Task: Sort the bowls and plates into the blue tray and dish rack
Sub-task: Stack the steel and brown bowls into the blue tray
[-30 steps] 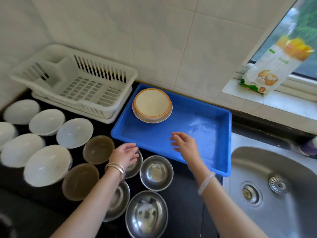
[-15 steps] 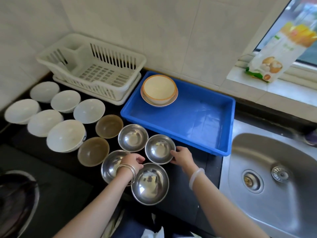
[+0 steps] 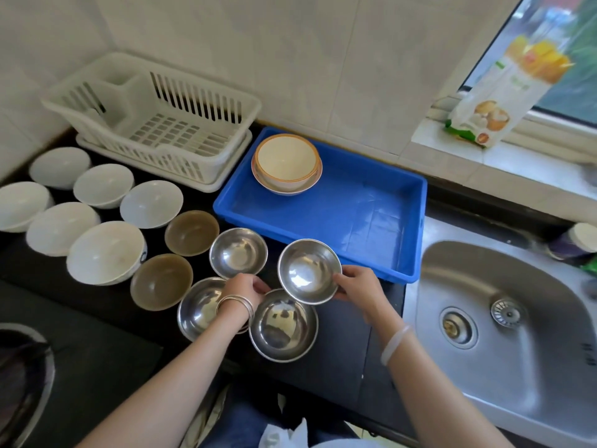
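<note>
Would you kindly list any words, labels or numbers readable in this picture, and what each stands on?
No text is readable.
White, yellow and green packet on the windowsill: printed lettering, too blurred to read.
Large white ceramic bowl: small dark mark on its side, too small to read.

Six white bowls (image 3: 106, 252) are sitting at the left, with two brown bowls (image 3: 192, 232) and four steel bowls (image 3: 238, 252) showing to their right. One cream bowl (image 3: 286, 158) is resting on one plate (image 3: 278, 189) in the far left corner of the single blue tray (image 3: 349, 218), and one white dish rack (image 3: 168, 137) is standing far left.
</note>
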Motion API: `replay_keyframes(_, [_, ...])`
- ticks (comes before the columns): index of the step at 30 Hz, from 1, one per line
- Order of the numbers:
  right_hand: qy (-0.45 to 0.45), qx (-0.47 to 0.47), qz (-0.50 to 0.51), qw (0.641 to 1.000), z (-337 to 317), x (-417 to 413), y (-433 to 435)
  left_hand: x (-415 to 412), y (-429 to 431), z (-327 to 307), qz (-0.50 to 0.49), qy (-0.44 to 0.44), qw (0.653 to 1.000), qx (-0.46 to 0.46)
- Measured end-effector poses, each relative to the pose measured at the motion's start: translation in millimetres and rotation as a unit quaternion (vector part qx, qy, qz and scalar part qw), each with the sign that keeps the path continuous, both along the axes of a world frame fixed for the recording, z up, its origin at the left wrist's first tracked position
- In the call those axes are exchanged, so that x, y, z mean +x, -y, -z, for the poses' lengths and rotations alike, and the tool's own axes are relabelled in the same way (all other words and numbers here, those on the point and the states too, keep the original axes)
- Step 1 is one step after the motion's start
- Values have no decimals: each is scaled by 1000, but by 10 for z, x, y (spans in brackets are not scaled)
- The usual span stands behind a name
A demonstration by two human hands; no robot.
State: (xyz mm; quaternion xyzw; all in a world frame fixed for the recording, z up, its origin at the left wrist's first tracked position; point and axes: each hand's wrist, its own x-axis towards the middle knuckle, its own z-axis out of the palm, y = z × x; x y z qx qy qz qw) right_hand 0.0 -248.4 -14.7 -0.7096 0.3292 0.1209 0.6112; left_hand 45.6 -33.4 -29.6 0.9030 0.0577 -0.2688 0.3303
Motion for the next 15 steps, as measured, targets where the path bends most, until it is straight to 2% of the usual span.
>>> replay_keyframes(8, [-11, -137, -36, 990, -70, -190, 128, 62, 204, 79, -72, 18, 995, -70])
replay_keyframes(15, [-38, -190, -58, 979, 27, -245, 125, 27, 191, 158, -123, 8, 984, -128])
